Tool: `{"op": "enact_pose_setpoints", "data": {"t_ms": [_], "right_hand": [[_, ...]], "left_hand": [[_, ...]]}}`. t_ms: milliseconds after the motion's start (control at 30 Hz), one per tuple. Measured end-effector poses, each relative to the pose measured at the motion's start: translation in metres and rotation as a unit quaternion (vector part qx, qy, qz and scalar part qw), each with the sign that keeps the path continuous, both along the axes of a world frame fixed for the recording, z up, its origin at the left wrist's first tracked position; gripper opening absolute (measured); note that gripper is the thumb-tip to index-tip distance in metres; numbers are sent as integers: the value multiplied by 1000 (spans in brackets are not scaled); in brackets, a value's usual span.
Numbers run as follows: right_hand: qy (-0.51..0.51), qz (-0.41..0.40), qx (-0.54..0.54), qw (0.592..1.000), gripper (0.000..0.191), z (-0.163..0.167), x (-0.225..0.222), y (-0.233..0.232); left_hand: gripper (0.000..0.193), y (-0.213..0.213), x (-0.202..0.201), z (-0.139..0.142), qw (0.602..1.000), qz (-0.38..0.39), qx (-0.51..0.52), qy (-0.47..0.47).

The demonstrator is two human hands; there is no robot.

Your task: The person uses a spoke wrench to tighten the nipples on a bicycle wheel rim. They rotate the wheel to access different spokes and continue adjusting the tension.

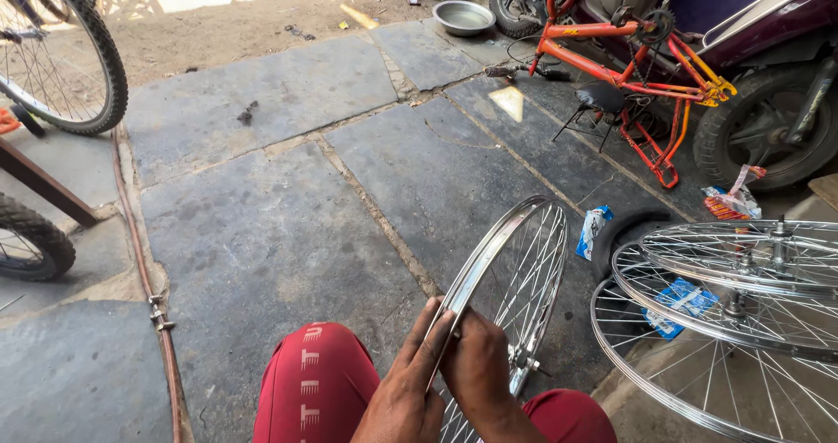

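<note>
A bare chrome bicycle wheel rim [511,260] with thin spokes stands upright between my knees, in red trousers. My left hand [404,389] lies flat against the near edge of the rim, fingers stretched along it. My right hand [478,369] pinches the rim from the other side, just above the hub [524,362]. Both hands meet on the same stretch of rim at the bottom centre of the head view.
Several spoked rims [742,312] are stacked at the right beside a small blue packet [594,229]. An upside-down orange bicycle frame [642,68] and a scooter wheel [768,129] stand behind. Bicycle wheels [78,50] stand left; a metal bowl [463,16] sits far back. A hose [144,268] runs along the stone floor.
</note>
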State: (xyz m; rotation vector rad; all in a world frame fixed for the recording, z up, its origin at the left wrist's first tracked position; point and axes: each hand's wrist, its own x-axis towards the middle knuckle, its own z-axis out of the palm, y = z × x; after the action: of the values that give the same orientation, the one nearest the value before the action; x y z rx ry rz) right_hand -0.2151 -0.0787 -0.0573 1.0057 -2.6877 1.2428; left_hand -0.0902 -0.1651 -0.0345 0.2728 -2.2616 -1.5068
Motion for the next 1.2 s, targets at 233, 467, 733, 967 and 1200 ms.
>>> {"op": "enact_pose_setpoints", "data": {"t_ms": [233, 467, 733, 967, 1200], "right_hand": [[-343, 276, 126, 889, 40, 54, -60, 14], [-351, 378, 29, 856, 49, 59, -56, 19], [-135, 220, 11, 966, 26, 26, -43, 35], [181, 13, -194, 964, 19, -14, -1, 31], [-87, 131, -193, 968, 20, -18, 14, 33]], "left_hand": [[95, -1, 4, 1, 1000, -8, -8, -7], [91, -1, 11, 0, 1000, -3, -11, -28], [82, 9, 19, -33, 998, 59, -17, -35], [81, 16, 18, -52, 997, 74, 2, -18], [87, 21, 14, -41, 998, 59, -10, 0]]}}
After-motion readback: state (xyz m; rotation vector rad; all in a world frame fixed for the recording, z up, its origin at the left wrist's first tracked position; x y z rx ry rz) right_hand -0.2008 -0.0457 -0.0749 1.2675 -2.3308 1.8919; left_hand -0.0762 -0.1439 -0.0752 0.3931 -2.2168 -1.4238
